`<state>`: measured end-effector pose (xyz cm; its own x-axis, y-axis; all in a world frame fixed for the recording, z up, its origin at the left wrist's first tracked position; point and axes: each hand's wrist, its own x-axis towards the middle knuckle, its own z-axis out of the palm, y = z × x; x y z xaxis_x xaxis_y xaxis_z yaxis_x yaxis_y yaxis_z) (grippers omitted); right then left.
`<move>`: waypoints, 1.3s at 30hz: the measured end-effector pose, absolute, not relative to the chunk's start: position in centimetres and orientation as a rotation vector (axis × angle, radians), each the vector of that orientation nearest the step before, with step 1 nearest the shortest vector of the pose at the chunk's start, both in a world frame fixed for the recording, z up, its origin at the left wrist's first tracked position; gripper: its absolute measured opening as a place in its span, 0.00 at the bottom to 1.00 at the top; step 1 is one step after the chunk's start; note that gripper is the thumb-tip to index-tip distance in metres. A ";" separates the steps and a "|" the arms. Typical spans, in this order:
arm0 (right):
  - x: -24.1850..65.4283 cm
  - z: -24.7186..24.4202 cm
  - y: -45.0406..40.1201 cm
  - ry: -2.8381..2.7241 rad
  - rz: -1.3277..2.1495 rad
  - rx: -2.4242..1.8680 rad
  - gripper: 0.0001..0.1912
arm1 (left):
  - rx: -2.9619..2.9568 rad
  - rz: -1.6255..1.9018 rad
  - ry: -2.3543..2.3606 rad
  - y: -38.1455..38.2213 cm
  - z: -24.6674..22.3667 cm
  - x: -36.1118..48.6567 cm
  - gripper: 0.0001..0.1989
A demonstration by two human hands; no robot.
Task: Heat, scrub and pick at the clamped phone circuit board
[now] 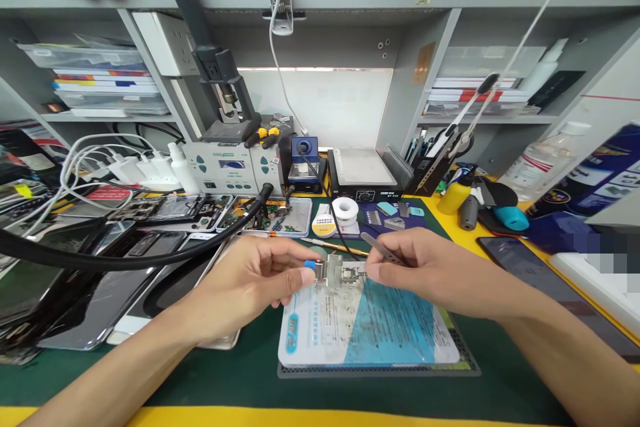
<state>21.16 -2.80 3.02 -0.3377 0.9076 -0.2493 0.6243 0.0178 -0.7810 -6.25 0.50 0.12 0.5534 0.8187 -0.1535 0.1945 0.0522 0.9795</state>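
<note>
In the head view, my left hand [257,277] pinches the blue-ended side of a small metal clamp fixture [332,271]. A small circuit board [353,273] sits at the fixture's right side, above a blue and white work pad [370,330]. My right hand [430,267] is closed around grey tweezers [381,249], whose body slants up and left out of the fingers. The right thumb and fingertips are at the board's right end; whether they touch it I cannot tell. The tweezers' far end is partly hidden by the hand.
Disassembled phones [165,267] lie at the left under a thick black hose [150,260]. Behind stand a rework station [230,167], a solder spool [345,209] and a hot plate [363,170]. Bottles and a dark phone [550,287] are at the right.
</note>
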 end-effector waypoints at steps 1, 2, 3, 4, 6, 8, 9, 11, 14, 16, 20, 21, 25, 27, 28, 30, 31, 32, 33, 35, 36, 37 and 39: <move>21.1 3.0 -2.8 -1.980 1.228 -1.574 0.14 | 1.468 0.594 0.921 0.5 0.1 -6.2 0.16; 21.1 3.1 -2.8 -1.982 1.225 -1.573 0.13 | 1.462 0.596 0.925 0.5 0.1 -6.2 0.15; 21.1 3.1 -2.8 -1.982 1.224 -1.573 0.13 | 1.460 0.595 0.925 0.5 0.1 -6.2 0.15; 21.1 3.1 -2.9 -1.980 1.224 -1.574 0.13 | 1.460 0.593 0.923 0.5 0.2 -6.1 0.15; 21.0 3.1 -2.9 -1.970 1.230 -1.578 0.12 | 1.464 0.591 0.910 0.5 0.2 -6.1 0.14; 21.0 3.1 -2.8 -1.959 1.236 -1.587 0.12 | 1.471 0.595 0.908 0.6 0.3 -6.0 0.14; 21.0 3.2 -2.8 -1.959 1.238 -1.591 0.12 | 1.474 0.598 0.913 0.6 0.3 -6.0 0.13; 21.0 3.2 -2.8 -1.968 1.227 -1.598 0.12 | 1.478 0.592 0.933 0.5 0.5 -6.1 0.13; 21.0 3.1 -2.8 -1.991 1.207 -1.596 0.12 | 1.482 0.571 0.954 0.5 0.7 -6.2 0.13; 21.1 3.1 -2.8 -2.001 1.202 -1.589 0.13 | 1.480 0.571 0.947 0.5 0.7 -6.3 0.13; 21.2 3.1 -2.7 -1.999 1.204 -1.585 0.13 | 1.489 0.565 0.919 0.5 0.8 -6.4 0.13; 21.2 3.0 -2.7 -1.998 1.204 -1.581 0.13 | 1.492 0.562 0.920 0.5 0.8 -6.4 0.13; 21.4 3.0 -2.7 -2.011 1.208 -1.568 0.14 | 1.460 0.565 0.908 0.4 0.6 -6.2 0.15; 21.4 3.0 -2.7 -2.014 1.223 -1.572 0.14 | 1.448 0.569 0.893 0.4 0.6 -6.1 0.15; 21.4 3.0 -2.8 -2.013 1.231 -1.574 0.14 | 1.447 0.571 0.891 0.3 0.6 -6.1 0.14; 21.3 3.0 -2.8 -2.008 1.234 -1.579 0.14 | 1.450 0.570 0.890 0.3 0.6 -6.1 0.14; 21.3 3.0 -2.8 -2.006 1.232 -1.581 0.14 | 1.454 0.566 0.889 0.3 0.6 -6.1 0.14; 21.2 3.0 -2.8 -2.007 1.227 -1.581 0.14 | 1.458 0.560 0.886 0.3 0.5 -6.1 0.14; 21.2 3.1 -2.8 -2.010 1.225 -1.580 0.14 | 1.463 0.554 0.882 0.4 0.5 -6.2 0.15; 21.2 3.1 -2.8 -2.016 1.224 -1.578 0.14 | 1.471 0.545 0.875 0.4 0.5 -6.2 0.15; 21.1 3.1 -2.8 -2.017 1.227 -1.576 0.14 | 1.472 0.546 0.872 0.5 0.5 -6.2 0.15; 21.1 3.1 -2.8 -2.017 1.230 -1.575 0.14 | 1.471 0.548 0.870 0.5 0.5 -6.2 0.15; 21.1 3.0 -2.8 -2.016 1.233 -1.572 0.13 | 1.472 0.555 0.864 0.5 0.6 -6.2 0.14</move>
